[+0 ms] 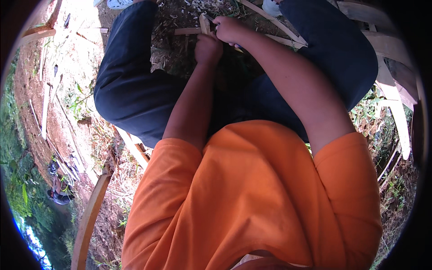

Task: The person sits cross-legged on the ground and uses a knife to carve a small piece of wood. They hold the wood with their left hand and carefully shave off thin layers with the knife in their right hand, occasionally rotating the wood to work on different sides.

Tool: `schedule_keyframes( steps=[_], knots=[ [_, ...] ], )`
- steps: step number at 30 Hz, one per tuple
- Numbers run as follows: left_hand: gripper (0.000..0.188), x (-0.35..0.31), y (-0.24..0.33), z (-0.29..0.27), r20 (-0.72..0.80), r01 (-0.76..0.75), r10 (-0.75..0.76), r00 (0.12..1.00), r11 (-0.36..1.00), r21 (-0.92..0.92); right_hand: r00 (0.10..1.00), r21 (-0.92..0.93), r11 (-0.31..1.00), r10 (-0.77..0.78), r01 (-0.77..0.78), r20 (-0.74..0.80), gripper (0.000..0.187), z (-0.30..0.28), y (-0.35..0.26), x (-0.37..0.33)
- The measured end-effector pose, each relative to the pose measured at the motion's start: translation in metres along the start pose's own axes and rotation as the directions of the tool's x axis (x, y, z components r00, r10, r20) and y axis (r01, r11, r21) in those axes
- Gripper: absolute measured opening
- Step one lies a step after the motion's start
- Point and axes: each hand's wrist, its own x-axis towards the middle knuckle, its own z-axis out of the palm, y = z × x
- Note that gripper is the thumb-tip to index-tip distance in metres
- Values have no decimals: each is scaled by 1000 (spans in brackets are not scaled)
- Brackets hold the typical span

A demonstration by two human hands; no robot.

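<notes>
Between my knees, my left hand is closed around a short pale stick of wood, whose squared end sticks up past the fingers. My right hand is in a fist just to the right, close against the stick. What looks like a knife's thin grey blade shows from that fist and lies near the top of the stick. Most of its handle is hidden in the fingers. Pale wood shavings are scattered on the dark ground beyond my hands.
Long wooden strips lie on the ground beyond my right forearm, with wider boards at the far right. A curved wooden piece stands at the lower left. Thin sticks lie on the sunlit dirt. Another person is at the left.
</notes>
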Motion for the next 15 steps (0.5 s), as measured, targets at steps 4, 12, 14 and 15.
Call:
schedule_keyframes(
  steps=[4, 12, 14, 15],
  knots=[
    [52, -4, 0, -3, 16, 18, -19, 1000, 997, 72, 965, -165, 982, -134, 97, -226, 45, 34, 21, 54],
    [56, -4, -9, -3, -38, -70, 68, 997, 996, -54, 1000, 205, 979, -14, 13, 2, 50, -5, 32, 22],
    [57, -5, -11, -3, -25, -52, 52, 998, 999, -15, 998, 149, 988, -40, 32, 58, 42, -17, 37, 13],
    [57, -3, -11, -4, -21, -52, 52, 998, 999, 7, 996, 135, 990, -44, 32, 83, 42, -22, 38, 10]
  ],
)
